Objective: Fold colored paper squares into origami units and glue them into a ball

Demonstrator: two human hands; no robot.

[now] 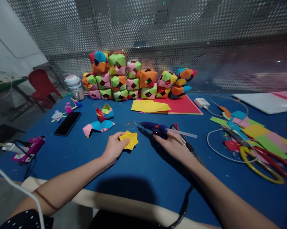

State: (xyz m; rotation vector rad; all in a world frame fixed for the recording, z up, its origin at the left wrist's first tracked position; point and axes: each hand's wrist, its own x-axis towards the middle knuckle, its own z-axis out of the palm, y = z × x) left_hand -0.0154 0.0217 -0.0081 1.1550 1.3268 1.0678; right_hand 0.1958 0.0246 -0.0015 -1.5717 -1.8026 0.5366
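Near the middle of the blue table (86, 168), my left hand (115, 148) pinches a folded yellow paper piece (131, 140) between thumb and fingers. My right hand (170, 143) is wrapped round a dark blue glue gun (155, 128); its nozzle points left, a clear glue stick (183, 133) sticks out of its back, and a small orange light shows on its body. The nozzle is above the yellow piece, apart from it. Beyond my left hand lie a blue and pink folded strip (100, 126) and a red, green and blue folded piece (105, 112).
Stacked paper balls (119, 82) stand along the back, with yellow sheets (150, 106) before them. At left are a phone (68, 123), a bottle (74, 86) and a purple power strip (31, 149). Paper strips (262, 133), scissors (260, 162) and a white cable (217, 156) lie right.
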